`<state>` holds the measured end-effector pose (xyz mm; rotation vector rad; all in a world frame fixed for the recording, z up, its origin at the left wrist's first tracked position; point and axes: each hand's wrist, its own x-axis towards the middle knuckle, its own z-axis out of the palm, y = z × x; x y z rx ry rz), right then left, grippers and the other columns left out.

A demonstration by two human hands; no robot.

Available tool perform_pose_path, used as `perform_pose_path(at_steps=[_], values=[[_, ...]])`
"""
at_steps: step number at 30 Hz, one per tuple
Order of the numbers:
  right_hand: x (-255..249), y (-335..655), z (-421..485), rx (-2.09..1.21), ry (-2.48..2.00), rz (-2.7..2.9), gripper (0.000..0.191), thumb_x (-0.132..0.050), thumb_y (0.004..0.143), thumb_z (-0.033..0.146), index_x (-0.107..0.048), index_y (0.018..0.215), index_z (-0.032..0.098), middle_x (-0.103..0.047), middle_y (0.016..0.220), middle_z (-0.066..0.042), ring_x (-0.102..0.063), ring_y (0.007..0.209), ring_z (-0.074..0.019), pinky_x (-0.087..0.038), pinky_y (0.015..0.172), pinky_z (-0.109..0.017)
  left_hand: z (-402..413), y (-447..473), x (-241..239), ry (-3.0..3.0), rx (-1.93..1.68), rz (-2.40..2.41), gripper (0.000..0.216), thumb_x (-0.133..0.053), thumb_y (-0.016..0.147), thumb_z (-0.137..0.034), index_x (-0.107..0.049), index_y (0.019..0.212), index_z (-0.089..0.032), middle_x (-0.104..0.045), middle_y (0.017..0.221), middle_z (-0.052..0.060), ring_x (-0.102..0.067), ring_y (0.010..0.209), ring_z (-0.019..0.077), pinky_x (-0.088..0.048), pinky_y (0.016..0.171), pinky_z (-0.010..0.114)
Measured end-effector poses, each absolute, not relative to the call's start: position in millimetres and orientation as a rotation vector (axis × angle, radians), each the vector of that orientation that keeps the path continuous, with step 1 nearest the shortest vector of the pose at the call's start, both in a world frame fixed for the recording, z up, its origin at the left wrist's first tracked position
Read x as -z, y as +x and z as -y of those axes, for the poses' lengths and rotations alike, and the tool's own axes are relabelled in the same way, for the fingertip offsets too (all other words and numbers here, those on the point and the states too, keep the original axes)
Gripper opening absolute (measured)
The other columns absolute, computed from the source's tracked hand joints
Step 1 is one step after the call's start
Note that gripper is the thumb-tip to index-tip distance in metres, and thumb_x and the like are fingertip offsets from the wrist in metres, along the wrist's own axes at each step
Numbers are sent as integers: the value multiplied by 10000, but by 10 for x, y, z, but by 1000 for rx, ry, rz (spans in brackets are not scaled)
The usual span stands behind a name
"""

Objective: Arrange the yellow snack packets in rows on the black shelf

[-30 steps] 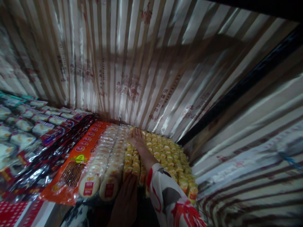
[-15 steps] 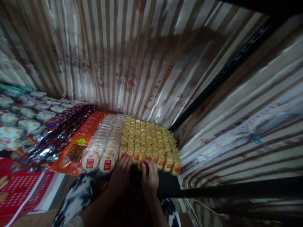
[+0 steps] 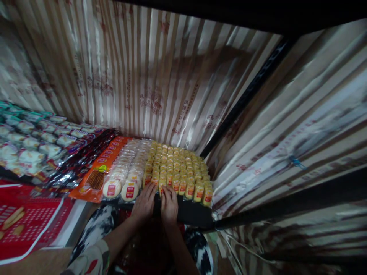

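Rows of small yellow wrapped snack packs (image 3: 183,164) with red and orange labels stand close together on a black shelf (image 3: 197,214). My left hand (image 3: 144,202) lies at the front left of these rows, its fingers stretched out against the front packs. Close beside it, my right hand (image 3: 169,205) has bent fingers around the front of one yellow pack; its fingertips partly cover the pack. Left of my hands are two rows of round white wrapped crackers (image 3: 130,191) with red labels.
An orange snack bag (image 3: 94,170) and dark shiny packets (image 3: 71,162) lie further left, then white wrapped packs (image 3: 31,154). A red basket (image 3: 34,225) stands low at the left. Striped sheeting (image 3: 137,68) hangs behind; a black post (image 3: 237,107) slants at the right.
My right hand has moved left, closer to my left hand, and its fingers now reach over a front pack. The view has shifted slightly.
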<state>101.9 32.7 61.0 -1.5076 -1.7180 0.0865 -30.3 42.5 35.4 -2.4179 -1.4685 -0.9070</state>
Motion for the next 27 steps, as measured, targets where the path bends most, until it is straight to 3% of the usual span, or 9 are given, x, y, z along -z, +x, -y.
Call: perform_pose_path(at_steps=[5,11,15,20,27], values=[[-613,929,-388,-116,-1592,1630,354,-327,905,321,-523,1150,156,-559,1109,-148,-519,1076,-220,-452,884,-356,-430,-313,-373,-2441,954,1461,546,-344,795,-66,-368,1338,-122,-452,1333,145,-388,1262,249,-414,991,435],[-584,886,-447,-245,-1621,1516,290,-347,887,352,-504,1034,158,-560,965,-129,-585,802,-204,-497,709,-331,-400,-343,-440,-2502,994,1406,483,-335,807,-63,-453,1273,-121,-521,1244,141,-458,1189,233,-439,969,421],[-584,900,-449,-277,-1610,1460,262,-354,869,350,-528,961,177,-558,929,-122,-574,739,-198,-497,677,-327,-398,-289,-431,-2677,1015,1280,486,-301,826,-71,-438,1288,-136,-556,1187,125,-493,1147,195,-470,945,364],[-620,960,-421,-309,-1561,1435,310,-295,880,297,-583,882,184,-609,885,-120,-588,810,-207,-489,759,-340,-416,-188,-418,-2674,989,1277,447,-283,855,-89,-455,1267,-103,-567,1173,135,-506,1139,186,-479,932,334],[-716,1126,-304,-197,-1559,1670,382,-289,848,171,-632,1016,159,-659,1004,-101,-585,963,-186,-450,892,-330,-378,-118,-384,-2574,826,1139,397,-315,903,-196,-492,1238,-77,-551,1235,165,-501,1157,228,-458,919,353]])
